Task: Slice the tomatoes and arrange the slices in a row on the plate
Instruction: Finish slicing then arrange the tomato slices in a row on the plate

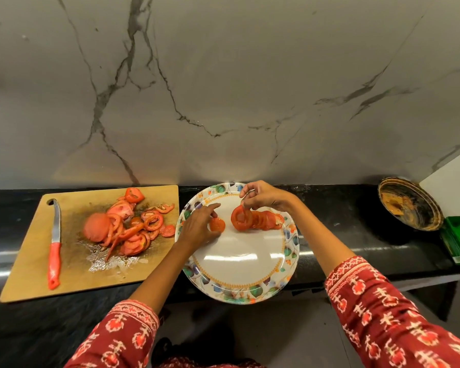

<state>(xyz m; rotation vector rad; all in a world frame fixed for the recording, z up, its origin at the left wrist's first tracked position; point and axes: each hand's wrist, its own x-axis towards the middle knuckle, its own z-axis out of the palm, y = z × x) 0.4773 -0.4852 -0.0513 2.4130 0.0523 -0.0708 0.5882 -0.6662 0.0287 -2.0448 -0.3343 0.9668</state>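
Plate (239,264) overhangs your counter edge at six o'clock; your left hand (197,227) pinches a slice (217,224), your right hand (263,197) pinches the row's (260,220) end slice; fingertips partly hidden.

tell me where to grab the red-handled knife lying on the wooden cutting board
Grip the red-handled knife by its red plastic handle, the near end, coming from above. It lies flat along the wooden cutting board's left side, blade pointing away toward the wall, clear of the tomato slices.

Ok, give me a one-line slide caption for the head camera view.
Both hands lay tomato slices in a row on the floral plate; more slices and the knife wait on the cutting board.
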